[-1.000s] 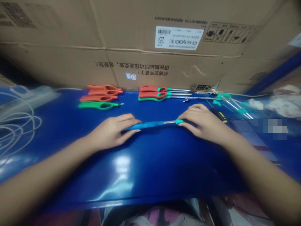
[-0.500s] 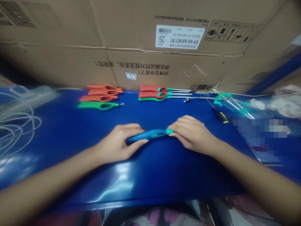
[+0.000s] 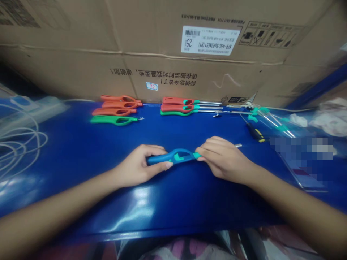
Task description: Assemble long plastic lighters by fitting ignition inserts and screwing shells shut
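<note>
Head view: a blue, looped plastic handle (image 3: 159, 159) with a green trigger (image 3: 178, 157) lies between both hands, above the near-middle part of the glossy blue table (image 3: 189, 206). The left hand (image 3: 139, 166) grips its rear end, fingers wrapped behind and thumb along the near side; the right hand (image 3: 225, 157) has its fingers closed about a small green plastic collar (image 3: 196, 155) at the front, and a silver metal tip (image 3: 238, 145) shows beyond the knuckles. Handle and collar meet, so this piece looks close to joined, though whether the collar is fully seated cannot be told. At the far side, near the middle, 2 red plastic handles (image 3: 173, 108) and 1 green one, each fitted with a silver tube (image 3: 210, 108), appear to be at a more complete stage. Far left, 3 orange plastic handles (image 3: 108, 111) and 1 bright green plastic handle (image 3: 104, 120), the latter with white wires at its tip, show no tubes and appear unfinished. Far right lie loose silver tubes with green collars (image 3: 282, 128), beside a black-and-yellow screwdriver (image 3: 255, 132).
</note>
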A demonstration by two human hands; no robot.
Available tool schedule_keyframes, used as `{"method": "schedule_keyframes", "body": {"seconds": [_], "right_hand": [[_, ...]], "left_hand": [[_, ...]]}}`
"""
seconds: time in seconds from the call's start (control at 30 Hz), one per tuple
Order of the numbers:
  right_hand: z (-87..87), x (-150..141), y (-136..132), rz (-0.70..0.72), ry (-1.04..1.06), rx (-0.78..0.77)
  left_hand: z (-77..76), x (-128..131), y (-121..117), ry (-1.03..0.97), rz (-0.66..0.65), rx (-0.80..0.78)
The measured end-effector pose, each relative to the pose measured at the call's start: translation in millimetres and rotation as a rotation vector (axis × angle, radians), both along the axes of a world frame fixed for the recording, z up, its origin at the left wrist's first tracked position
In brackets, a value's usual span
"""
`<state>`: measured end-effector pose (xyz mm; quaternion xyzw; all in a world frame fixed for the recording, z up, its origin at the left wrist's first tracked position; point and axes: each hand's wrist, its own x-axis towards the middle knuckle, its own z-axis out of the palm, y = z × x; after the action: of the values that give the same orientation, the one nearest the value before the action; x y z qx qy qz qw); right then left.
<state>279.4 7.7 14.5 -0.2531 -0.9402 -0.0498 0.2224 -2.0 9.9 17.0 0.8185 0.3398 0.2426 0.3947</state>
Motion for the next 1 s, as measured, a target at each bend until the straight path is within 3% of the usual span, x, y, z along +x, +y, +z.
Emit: {"method": "schedule_keyframes", "body": {"seconds": [0.13, 0.43, 0.63, 0.83, 1.0], "right_hand": [[1.9, 0, -1, 0.006, 0.019, -0.035], [-5.1, -3, 1, -0.006, 0.114, -0.315], [-5.1, -3, 7, -0.155, 0.156, -0.48], [1.8, 13, 18, -0.284, -0.037, -0.302], [3.3, 23, 24, -0.236, -0.092, -0.337]], "left_hand": [[0.4, 1, 1, -0.016, -0.01, -0.015], [-7.9, -4, -3, 0.058, -0.08, 0.305], [-12.0, -10, 8, 0.239, -0.081, 0.425], [-11.2, -14, 19, 0.275, 0.005, 0.428], [-11.6, -17, 22, 0.242, -0.003, 0.45]]}}
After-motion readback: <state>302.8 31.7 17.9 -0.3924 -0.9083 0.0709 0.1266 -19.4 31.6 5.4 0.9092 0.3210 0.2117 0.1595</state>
